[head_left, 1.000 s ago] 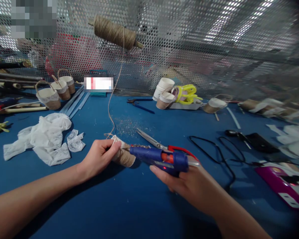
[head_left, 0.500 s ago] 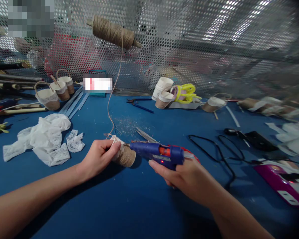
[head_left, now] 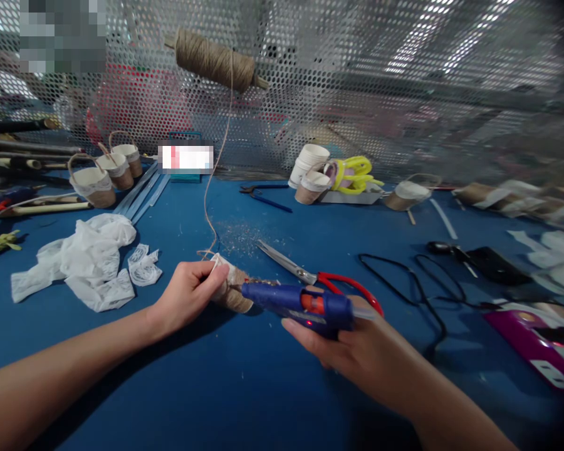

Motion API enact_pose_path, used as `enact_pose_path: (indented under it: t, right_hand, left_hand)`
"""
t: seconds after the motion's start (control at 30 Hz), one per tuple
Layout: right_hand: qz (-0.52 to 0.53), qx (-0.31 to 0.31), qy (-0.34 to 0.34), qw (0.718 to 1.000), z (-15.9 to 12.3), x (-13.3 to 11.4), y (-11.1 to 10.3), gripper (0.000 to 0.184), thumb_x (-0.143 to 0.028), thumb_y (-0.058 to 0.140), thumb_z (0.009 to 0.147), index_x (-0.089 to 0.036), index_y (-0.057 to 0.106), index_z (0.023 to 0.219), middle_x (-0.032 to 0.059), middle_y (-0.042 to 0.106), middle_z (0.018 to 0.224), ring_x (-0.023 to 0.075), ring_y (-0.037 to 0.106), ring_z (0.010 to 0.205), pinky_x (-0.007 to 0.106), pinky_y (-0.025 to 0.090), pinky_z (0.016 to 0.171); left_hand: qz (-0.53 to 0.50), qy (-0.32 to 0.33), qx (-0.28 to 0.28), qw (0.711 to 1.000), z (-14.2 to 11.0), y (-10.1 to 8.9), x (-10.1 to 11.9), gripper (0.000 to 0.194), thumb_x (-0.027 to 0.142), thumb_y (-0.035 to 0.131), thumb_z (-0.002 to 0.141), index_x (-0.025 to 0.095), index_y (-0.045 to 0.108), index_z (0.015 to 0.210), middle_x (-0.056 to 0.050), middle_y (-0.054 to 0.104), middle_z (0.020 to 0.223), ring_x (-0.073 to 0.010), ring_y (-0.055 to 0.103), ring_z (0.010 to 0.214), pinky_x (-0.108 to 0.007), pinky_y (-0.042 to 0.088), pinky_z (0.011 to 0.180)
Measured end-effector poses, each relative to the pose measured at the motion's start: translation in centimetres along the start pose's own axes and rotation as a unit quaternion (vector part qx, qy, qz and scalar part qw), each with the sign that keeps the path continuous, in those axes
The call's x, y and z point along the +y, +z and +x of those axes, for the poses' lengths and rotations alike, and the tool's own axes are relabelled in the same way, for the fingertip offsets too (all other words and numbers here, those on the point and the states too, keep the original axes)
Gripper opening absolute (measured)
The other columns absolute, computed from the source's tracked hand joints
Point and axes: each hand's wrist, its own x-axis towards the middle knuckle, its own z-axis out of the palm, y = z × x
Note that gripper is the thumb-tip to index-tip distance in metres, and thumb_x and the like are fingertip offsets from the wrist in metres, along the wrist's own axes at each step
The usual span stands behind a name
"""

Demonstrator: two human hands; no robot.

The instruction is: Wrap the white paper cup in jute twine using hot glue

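My left hand is closed on the rim of a small paper cup, its lower part wrapped in brown twine, lying tilted. A thin strand of twine runs up from the cup to a spool hung on the mesh. In my right hand is a blue hot glue gun with a small red light lit. Its nozzle points left and is at the twine-wrapped side of the cup; whether it touches, I cannot tell. Red-handled scissors lie just behind the glue gun.
White lace lies at left, below several twine-wrapped cups with handles. Pliers, stacked white cups and a yellow-tied bundle are at the back. A black cord and a purple power strip lie at right.
The glue gun and my right hand have shifted slightly down and toward me, bringing the nozzle lower along the cup. More of the scissors shows. My left hand keeps its hold.
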Motion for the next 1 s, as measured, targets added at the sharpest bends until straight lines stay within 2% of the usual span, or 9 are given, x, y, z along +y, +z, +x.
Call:
enact_pose_path:
  t: [0.17, 0.33, 0.47, 0.57, 0.67, 0.77, 1.0]
  right_hand:
    - [-0.02, -0.009, 0.011, 1.0, 0.0, 0.1, 0.0, 0.023, -0.043, 0.049, 0.076, -0.021, 0.052, 0.074, -0.0012, 0.056, 0.062, 0.0109, 0.049, 0.049, 0.023, 0.043, 0.048]
    - [0.02, 0.006, -0.017, 1.0, 0.6, 0.0, -0.3, 0.026, -0.038, 0.049, 0.076, -0.021, 0.048, 0.057, -0.0042, 0.049, 0.044, 0.0095, 0.047, 0.038, 0.021, 0.04, 0.04]
    - [0.055, 0.018, 0.022, 0.998, 0.8, 0.6, -0.2, 0.032, -0.04, 0.051, 0.075, -0.022, 0.045, 0.049, -0.0045, 0.047, 0.038, 0.0096, 0.048, 0.035, 0.022, 0.042, 0.039]
    - [0.037, -0.008, 0.043, 0.998, 1.0, 0.9, -0.3, 0.036, -0.037, 0.052, 0.076, -0.023, 0.044, 0.044, -0.0024, 0.05, 0.039, 0.011, 0.052, 0.04, 0.024, 0.046, 0.047]
    - [0.041, -0.021, 0.076, 0.996, 1.3, 0.6, -0.5, 0.031, -0.036, 0.053, 0.075, -0.023, 0.047, 0.048, -0.0031, 0.05, 0.038, 0.0111, 0.051, 0.038, 0.025, 0.045, 0.045]
    - [0.091, -0.022, 0.112, 0.989, 1.7, -0.1, -0.7, 0.027, -0.04, 0.052, 0.075, -0.021, 0.049, 0.056, -0.0049, 0.047, 0.037, 0.0094, 0.046, 0.034, 0.022, 0.042, 0.038]
    - [0.139, -0.034, 0.111, 0.983, 2.3, -0.3, -0.7, 0.026, -0.038, 0.051, 0.075, -0.018, 0.047, 0.059, -0.0058, 0.046, 0.038, 0.0069, 0.043, 0.034, 0.019, 0.039, 0.037]
  left_hand:
    - [-0.002, 0.003, -0.004, 1.0, -0.1, 0.0, 0.2, 0.04, 0.038, 0.04, 0.082, 0.01, 0.059, 0.062, 0.0, 0.046, 0.053, -0.0084, 0.036, 0.05, -0.019, 0.032, 0.047]
    - [-0.002, 0.006, -0.002, 1.0, 0.0, 0.0, 0.3, 0.039, 0.038, 0.041, 0.081, 0.01, 0.058, 0.059, 0.001, 0.044, 0.053, -0.008, 0.035, 0.05, -0.019, 0.031, 0.047]
    - [0.009, 0.006, -0.006, 1.0, -0.1, 0.0, 0.1, 0.04, 0.038, 0.04, 0.082, 0.01, 0.056, 0.058, 0.001, 0.043, 0.053, -0.0083, 0.034, 0.05, -0.019, 0.03, 0.047]
    - [0.01, 0.017, -0.009, 1.0, -0.2, -0.1, 0.0, 0.039, 0.037, 0.039, 0.082, 0.011, 0.054, 0.057, 0.002, 0.04, 0.053, -0.008, 0.032, 0.05, -0.019, 0.029, 0.046]
    - [0.003, 0.028, -0.01, 1.0, -0.2, -0.1, 0.1, 0.038, 0.036, 0.039, 0.082, 0.012, 0.051, 0.055, 0.002, 0.038, 0.052, -0.0079, 0.031, 0.05, -0.019, 0.029, 0.046]
    - [0.005, 0.033, -0.008, 0.999, -0.2, 0.0, 0.2, 0.039, 0.036, 0.038, 0.083, 0.013, 0.046, 0.052, 0.004, 0.033, 0.05, -0.0076, 0.028, 0.048, -0.02, 0.026, 0.044]
    - [0.011, 0.061, -0.005, 0.998, -0.3, 0.1, 0.2, 0.038, 0.034, 0.037, 0.083, 0.016, 0.034, 0.049, 0.004, 0.028, 0.051, -0.0074, 0.024, 0.048, -0.019, 0.025, 0.044]
